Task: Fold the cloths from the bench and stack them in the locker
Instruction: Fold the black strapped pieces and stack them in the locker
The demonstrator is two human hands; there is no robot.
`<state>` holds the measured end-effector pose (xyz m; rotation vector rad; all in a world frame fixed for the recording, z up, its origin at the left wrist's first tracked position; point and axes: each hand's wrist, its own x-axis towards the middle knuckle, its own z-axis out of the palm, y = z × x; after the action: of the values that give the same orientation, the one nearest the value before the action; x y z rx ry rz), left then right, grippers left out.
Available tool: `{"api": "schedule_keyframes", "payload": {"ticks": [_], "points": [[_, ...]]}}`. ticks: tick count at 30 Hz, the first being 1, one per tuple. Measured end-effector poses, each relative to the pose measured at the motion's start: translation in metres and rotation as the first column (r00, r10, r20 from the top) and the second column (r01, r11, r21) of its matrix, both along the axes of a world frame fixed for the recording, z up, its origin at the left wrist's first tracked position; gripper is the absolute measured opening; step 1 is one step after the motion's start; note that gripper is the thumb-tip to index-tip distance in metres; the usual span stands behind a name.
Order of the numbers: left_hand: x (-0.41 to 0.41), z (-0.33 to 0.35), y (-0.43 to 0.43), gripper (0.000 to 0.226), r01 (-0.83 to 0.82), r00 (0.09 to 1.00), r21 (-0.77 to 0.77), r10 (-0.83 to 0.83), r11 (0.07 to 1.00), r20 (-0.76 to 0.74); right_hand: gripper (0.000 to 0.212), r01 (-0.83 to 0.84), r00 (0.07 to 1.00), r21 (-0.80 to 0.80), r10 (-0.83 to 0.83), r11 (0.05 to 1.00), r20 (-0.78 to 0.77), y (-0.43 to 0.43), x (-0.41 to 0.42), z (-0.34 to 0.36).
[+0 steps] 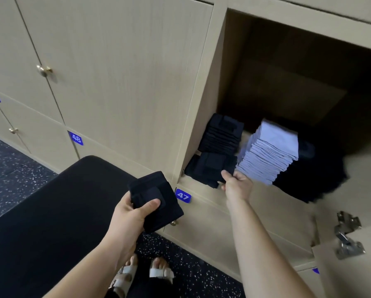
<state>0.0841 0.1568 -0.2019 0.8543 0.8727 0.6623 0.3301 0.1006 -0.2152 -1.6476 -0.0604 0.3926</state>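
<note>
Two piles in locker (201, 108): black pile (223, 134), pale blue pile (270, 151). My right hand (237, 184) pinches loose black cloth (214, 166) inside; left hand (133, 214) grips folded cloth (156, 194).

Left hand (135, 211) grips folded cloth (154, 188), thumb on top; right arm outstretched, right hand (237, 186) pinching second cloth (214, 163).

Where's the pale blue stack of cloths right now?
Head view, right of centre: the pale blue stack stands inside the open locker, between a tall black stack on its left and a dark heap on its right.

Cloth stacks (268, 151) side by side in locker (201, 117)
</note>
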Motion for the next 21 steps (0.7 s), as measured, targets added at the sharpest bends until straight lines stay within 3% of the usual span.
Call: {"api": "schedule_keyframes", "payload": {"ticks": [4, 9, 12, 15, 21], "points": [[0.002, -0.009, 0.006, 0.033, -0.024, 1.0, -0.013, 0.024, 1.0, -0.006, 0.028, -0.019, 1.0, -0.015, 0.019, 1.0, -0.006, 0.018, 0.004, -0.014], [0.002, -0.015, 0.012, 0.035, -0.026, 0.999, -0.003, 0.026, 1.0, -0.019, 0.017, 0.007, 1.0, -0.071, -0.005, 0.997, 0.028, 0.028, 0.008, -0.026], [0.002, -0.017, 0.013, 0.035, -0.034, 0.999, -0.008, 0.034, 0.999, -0.011, 0.011, -0.019, 0.987, -0.235, 0.055, 0.972, 0.15, 0.03, 0.011, -0.036], [0.003, -0.016, 0.012, 0.033, -0.042, 0.999, -0.016, 0.042, 0.999, -0.001, 0.016, 0.025, 0.947, -0.498, 0.139, 0.867, 0.289, 0.028, 0.012, -0.036], [0.003, -0.005, 0.007, 0.026, -0.064, 0.998, -0.007, 0.064, 0.998, 0.002, 0.024, 0.087, 0.926, -0.572, 0.146, 0.816, 0.348, 0.013, 0.004, -0.017]]}}
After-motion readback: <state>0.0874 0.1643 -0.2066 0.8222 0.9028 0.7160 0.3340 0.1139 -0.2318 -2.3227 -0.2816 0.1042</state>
